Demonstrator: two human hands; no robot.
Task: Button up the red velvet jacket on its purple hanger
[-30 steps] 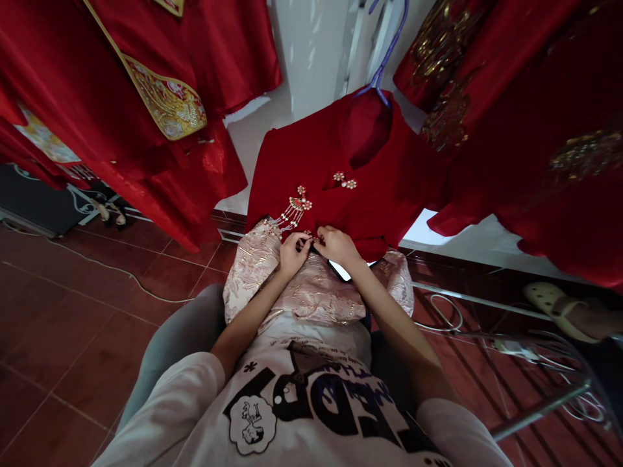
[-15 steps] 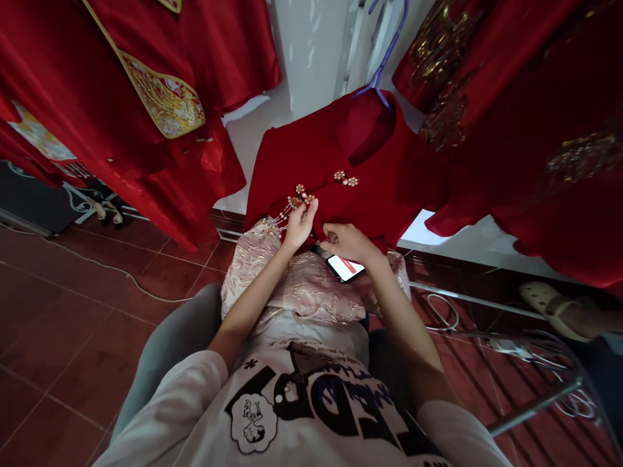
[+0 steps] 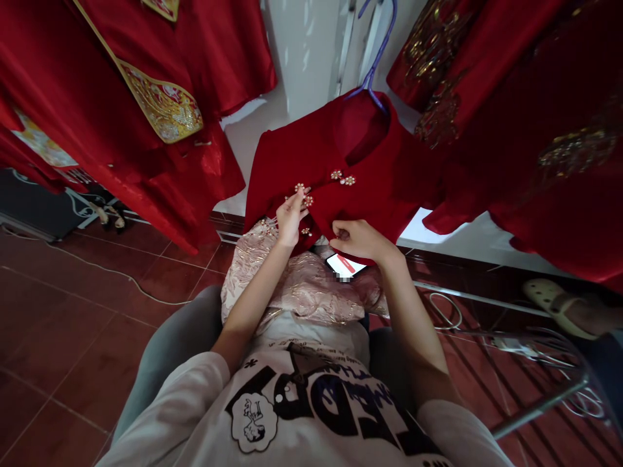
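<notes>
While the red jacket (image 3: 341, 155) hangs from a purple hanger (image 3: 377, 61) straight ahead of me, its lower front edge drapes down toward my lap, and both of my hands are on it. My left hand (image 3: 292, 217) is raised against the front placket, fingers pinched on the cloth right at a pearl-and-gold tassel ornament (image 3: 302, 196), which sits just at my fingertips. My right hand (image 3: 357, 239) is lower and to the right, curled closed over a fold of the jacket's hem. A second pearl clasp (image 3: 343, 178) sits on the placket a little farther up and to the right, near the collar, apart from both hands.

Just below my right hand a phone (image 3: 346, 266) lies with its screen lit, resting on the pink brocade fabric (image 3: 306, 292) that is spread over my lap beneath the jacket's hem.

To the far left hang red garments (image 3: 146, 97) with a gold embroidered panel (image 3: 168, 107), and more red garments with gold work (image 3: 525, 110) hang to the right. Red floor tiles (image 3: 73, 324) stretch out on the left, crossed by a thin cable (image 3: 121, 275). At the right edge, another person's foot in a pale clog (image 3: 555, 305) rests near a metal rack (image 3: 535, 402).
</notes>
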